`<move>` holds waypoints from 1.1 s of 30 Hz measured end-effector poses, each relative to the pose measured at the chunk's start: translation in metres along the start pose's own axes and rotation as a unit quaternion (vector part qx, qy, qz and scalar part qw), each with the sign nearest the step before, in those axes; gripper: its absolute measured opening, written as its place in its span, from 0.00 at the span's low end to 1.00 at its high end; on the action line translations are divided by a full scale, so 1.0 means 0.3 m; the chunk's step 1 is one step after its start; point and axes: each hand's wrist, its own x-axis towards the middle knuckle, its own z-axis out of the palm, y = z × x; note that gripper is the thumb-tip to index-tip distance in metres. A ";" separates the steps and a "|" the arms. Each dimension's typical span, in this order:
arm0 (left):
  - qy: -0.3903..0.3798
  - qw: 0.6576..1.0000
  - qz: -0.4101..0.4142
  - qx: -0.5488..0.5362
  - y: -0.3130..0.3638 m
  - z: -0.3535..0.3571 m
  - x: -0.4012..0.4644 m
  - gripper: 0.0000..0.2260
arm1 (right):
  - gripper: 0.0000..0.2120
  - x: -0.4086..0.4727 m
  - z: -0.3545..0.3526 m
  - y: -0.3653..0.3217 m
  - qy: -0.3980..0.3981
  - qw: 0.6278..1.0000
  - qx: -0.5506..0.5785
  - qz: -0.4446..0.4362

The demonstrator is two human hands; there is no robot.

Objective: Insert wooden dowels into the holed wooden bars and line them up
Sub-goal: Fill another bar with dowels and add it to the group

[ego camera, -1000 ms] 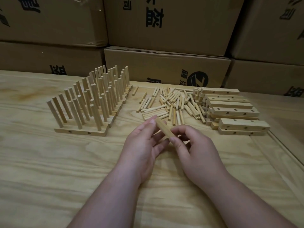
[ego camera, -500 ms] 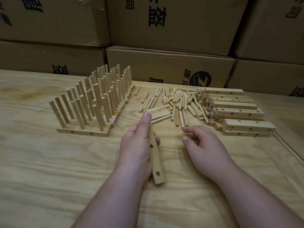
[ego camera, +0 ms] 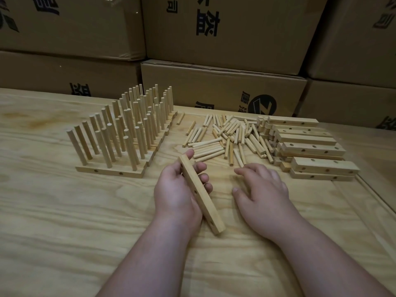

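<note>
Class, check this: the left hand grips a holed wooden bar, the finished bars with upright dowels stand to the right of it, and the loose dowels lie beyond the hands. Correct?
Not quite. The head view shows the finished bars with upright dowels standing to the left of the left hand, not the right. The holed wooden bar is gripped, and the loose dowels lie beyond the hands.

A single head view looked forward and down from the person's own position at the near edge of the table (ego camera: 64,232) — close above it. It faced the far edge, where stacked cardboard boxes (ego camera: 225,35) closed off the background — no second view overlapped.
</note>
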 end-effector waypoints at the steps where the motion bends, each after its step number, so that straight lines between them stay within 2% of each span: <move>1: 0.000 1.000 0.002 0.003 -0.001 0.000 0.001 0.14 | 0.24 0.000 -0.002 0.000 0.002 1.000 0.001 0.007; 4: 0.004 0.999 0.021 0.036 -0.008 0.002 0.006 0.13 | 0.21 -0.001 -0.006 -0.007 0.010 1.000 -0.008 0.018; 7: -0.012 0.997 0.041 0.070 -0.014 0.001 0.005 0.12 | 0.15 -0.003 -0.020 -0.015 0.075 0.996 0.018 0.044; 10: -0.022 0.997 0.039 0.056 -0.013 0.007 -0.008 0.11 | 0.17 -0.003 -0.029 -0.019 0.069 0.993 -0.003 0.093; 12: -0.020 0.999 0.029 0.040 -0.009 0.013 -0.014 0.13 | 0.15 -0.003 -0.030 -0.016 0.054 0.992 -0.021 0.115; 17: -0.015 0.998 0.016 0.055 -0.005 0.013 -0.010 0.19 | 0.05 -0.005 -0.037 -0.011 0.087 0.987 0.003 0.137; 20: -0.024 0.996 0.027 0.082 -0.013 0.007 -0.009 0.16 | 0.03 -0.002 -0.036 -0.012 0.121 0.984 0.045 0.124; 22: -0.028 0.996 0.030 0.081 -0.019 0.003 -0.007 0.13 | 0.04 0.001 -0.033 -0.011 0.128 0.979 0.114 0.111; 25: -0.035 0.996 0.023 0.074 -0.024 -0.001 -0.004 0.12 | 0.09 -0.012 -0.030 -0.027 0.117 0.968 0.214 0.059; 29: -0.071 0.992 0.018 0.103 -0.026 -0.010 0.001 0.15 | 0.20 -0.038 -0.033 -0.063 0.108 0.956 0.269 -0.040; 33: -0.078 0.990 0.008 0.116 -0.025 -0.015 0.002 0.15 | 0.11 -0.041 -0.028 -0.067 0.106 0.945 0.303 -0.057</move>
